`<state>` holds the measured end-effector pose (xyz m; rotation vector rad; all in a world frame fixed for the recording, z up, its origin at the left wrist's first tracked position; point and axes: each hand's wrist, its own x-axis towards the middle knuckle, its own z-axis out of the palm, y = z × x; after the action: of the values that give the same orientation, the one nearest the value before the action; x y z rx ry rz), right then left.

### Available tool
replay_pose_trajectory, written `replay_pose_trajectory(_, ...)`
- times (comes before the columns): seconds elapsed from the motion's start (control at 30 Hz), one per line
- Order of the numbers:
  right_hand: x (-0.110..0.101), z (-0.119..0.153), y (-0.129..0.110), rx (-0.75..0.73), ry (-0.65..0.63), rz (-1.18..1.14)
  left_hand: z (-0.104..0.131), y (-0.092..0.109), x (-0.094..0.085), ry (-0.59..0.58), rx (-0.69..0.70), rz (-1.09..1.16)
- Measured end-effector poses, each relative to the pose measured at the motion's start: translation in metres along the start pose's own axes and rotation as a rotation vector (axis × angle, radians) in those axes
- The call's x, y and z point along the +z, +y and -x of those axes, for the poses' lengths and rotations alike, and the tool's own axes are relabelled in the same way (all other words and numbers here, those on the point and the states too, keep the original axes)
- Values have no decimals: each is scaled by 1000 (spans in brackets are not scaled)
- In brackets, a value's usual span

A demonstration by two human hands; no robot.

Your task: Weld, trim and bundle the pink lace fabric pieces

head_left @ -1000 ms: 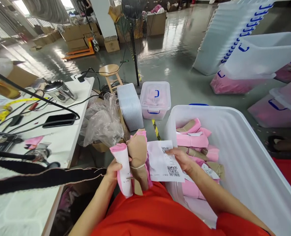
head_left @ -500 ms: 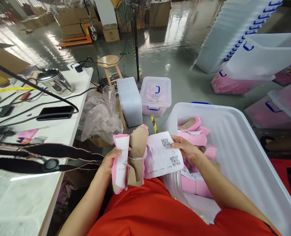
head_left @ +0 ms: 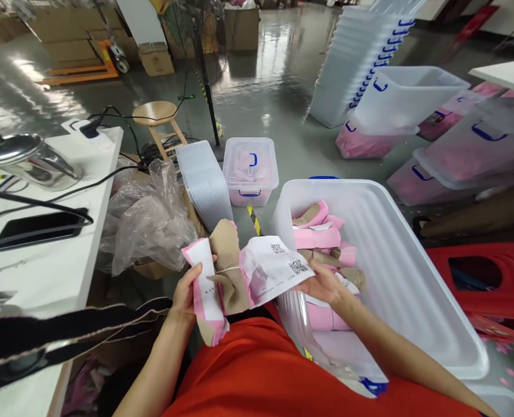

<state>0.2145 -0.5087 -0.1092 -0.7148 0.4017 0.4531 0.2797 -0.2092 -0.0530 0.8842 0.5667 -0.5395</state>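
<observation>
My left hand [head_left: 186,291] is closed round a pink bundle of cut pieces with a white paper strip [head_left: 205,277] on it. Against that bundle lies a tied, rolled beige-and-pink bundle [head_left: 227,255]. My right hand [head_left: 320,284] pinches the lower right side of a white paper sheet [head_left: 278,266] printed with two QR codes. The sheet's left side meets the tied bundle; whether it is fixed there I cannot tell. To the right, a large translucent tub [head_left: 382,231] holds several similar pink and beige rolled bundles [head_left: 318,237].
On the left, a white table [head_left: 98,197] carries a phone [head_left: 40,229], cables and a metal kettle [head_left: 31,159]. Clear plastic bags [head_left: 153,226], nested bins [head_left: 205,182] and a lidded box [head_left: 250,171] stand ahead. Stacked tubs [head_left: 344,69] and a red stool-like object [head_left: 500,272] are at right.
The view has turned to the right. My right hand has shifted lower along the sheet's edge, and the sheet now tilts flatter. My left hand keeps its hold.
</observation>
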Motion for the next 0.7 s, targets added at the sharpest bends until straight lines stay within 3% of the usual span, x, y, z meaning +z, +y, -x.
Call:
replay_pose_trajectory(0.17, 27, 1, 23, -67, 55, -174, -5, -11, 1, 15, 26, -78)
replay_pose_trajectory(0.37, 38, -4, 11, -255, 237, -74, -4, -22, 5, -22, -16, -124)
replay_pose_trajectory(0.53, 18, 9, -12, -305, 329, 53, -8, -25, 7, -57, -69, -137)
replay_pose_trajectory(0.7, -34, 47, -68, -428, 615, 377, -8, -17, -5, -47, -26, -200)
